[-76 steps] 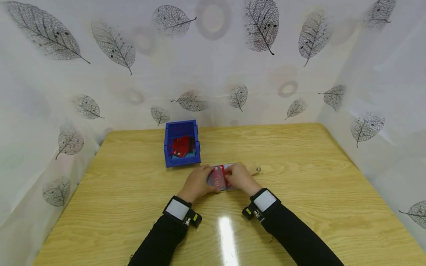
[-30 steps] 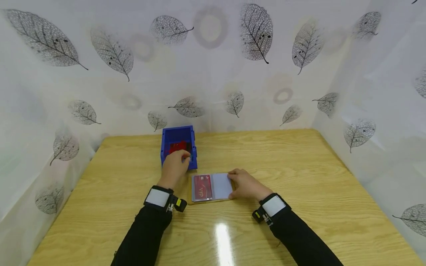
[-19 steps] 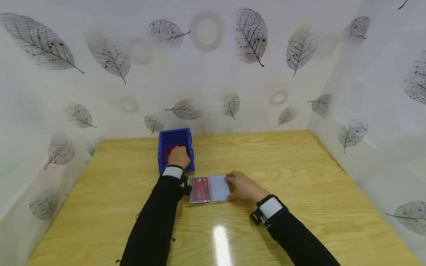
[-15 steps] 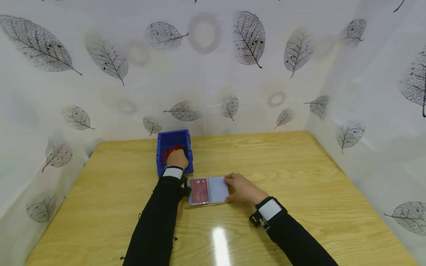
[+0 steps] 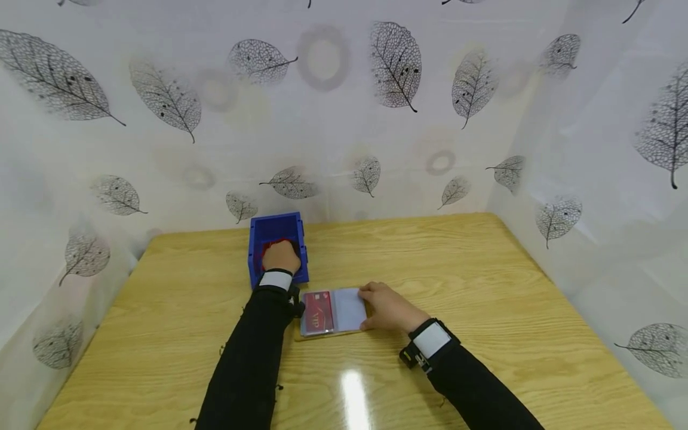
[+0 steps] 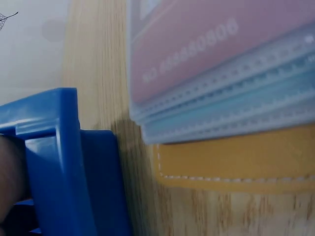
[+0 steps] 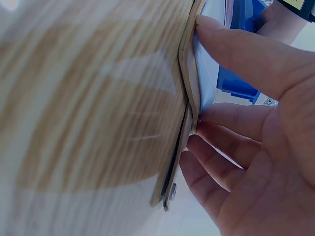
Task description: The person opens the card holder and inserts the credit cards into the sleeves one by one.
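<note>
My left hand (image 5: pixel 282 257) reaches down into a blue plastic bin (image 5: pixel 275 223); its fingers are hidden there, among red cards (image 5: pixel 269 246). Only a sliver of that hand (image 6: pixel 9 172) shows past the bin wall in the left wrist view. On the table lies an open card holder (image 5: pixel 349 309) with clear sleeves and a tan cover (image 6: pixel 236 157). A red VIP card (image 5: pixel 319 312) sits in its left sleeve; a whitish sleeve faces up on the right. My right hand (image 5: pixel 391 307) grips the holder's right end, thumb at the near edge and fingers at the far edge.
The wooden table (image 5: pixel 457 275) extends to both sides. Behind it hangs a pale curtain (image 5: pixel 344 119) with a leaf print. The bin stands close behind the holder's left end. A metal snap (image 7: pixel 173 191) shows on the holder's strap in the right wrist view.
Both hands were working at the holder with the red card. Since then my left hand has gone to the bin and down inside it, while my right hand keeps the holder's right end.
</note>
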`<state>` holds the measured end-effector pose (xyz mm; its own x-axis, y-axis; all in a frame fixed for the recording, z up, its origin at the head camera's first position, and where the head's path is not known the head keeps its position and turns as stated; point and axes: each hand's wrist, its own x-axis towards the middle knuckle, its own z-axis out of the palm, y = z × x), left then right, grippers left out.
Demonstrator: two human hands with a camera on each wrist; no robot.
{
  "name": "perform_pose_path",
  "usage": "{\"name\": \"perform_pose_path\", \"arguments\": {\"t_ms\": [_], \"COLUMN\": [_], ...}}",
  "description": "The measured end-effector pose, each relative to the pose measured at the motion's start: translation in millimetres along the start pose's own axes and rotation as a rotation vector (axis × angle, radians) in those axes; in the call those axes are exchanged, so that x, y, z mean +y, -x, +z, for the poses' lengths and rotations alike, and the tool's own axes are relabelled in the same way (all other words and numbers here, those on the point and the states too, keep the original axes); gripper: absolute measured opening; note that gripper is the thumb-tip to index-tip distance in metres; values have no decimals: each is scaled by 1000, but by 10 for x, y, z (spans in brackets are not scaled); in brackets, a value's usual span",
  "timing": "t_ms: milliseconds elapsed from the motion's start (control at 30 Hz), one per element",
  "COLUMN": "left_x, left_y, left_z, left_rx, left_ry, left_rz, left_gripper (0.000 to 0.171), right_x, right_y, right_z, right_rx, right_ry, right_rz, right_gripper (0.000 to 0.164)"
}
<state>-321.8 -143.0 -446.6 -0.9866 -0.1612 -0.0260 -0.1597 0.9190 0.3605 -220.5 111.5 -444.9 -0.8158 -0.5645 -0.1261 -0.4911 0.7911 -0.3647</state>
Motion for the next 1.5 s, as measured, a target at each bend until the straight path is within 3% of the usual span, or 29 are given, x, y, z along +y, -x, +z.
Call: {"name": "perform_pose_path", "arguments": {"t_ms": [233,367,533,667,767,900,1100,1167,1333,1500], "left_x": [17,-11,-83,-82,-32,64,142,146,137,122], "left_y": [36,68,180,311,434,643,944,1022,1137,1194], "left_z": [-115,-169,-229,-365,-486,-559,-351,-258,-94,-28], "left_rx": [64,129,240,297,263,136,-39,-83,-153,-172], "left_ry": [11,56,287,477,579,704,831,832,730,649], "left_rz": [15,26,54,35,10,17,44,42,46,71], "left_gripper": [28,23,17,17,22,24,13,11,9,24], "right_x": [-9,-6,-7,-13,-16,-15,1,2,-14,-43], "right_y": [6,8,3,-8,-16,-23,-38,-40,-33,-26], "right_z": [-15,-13,-15,-26,-40,-44,-27,-28,-43,-67], "right_rx": [5,6,2,0,-3,-10,-15,-13,-19,-28], "right_ry": [6,5,4,2,0,0,-1,0,0,-3], "right_rz": [-7,-11,-9,7,18,22,17,14,12,24], "right_gripper": [73,73,72,73,73,73,73,72,71,72]}}
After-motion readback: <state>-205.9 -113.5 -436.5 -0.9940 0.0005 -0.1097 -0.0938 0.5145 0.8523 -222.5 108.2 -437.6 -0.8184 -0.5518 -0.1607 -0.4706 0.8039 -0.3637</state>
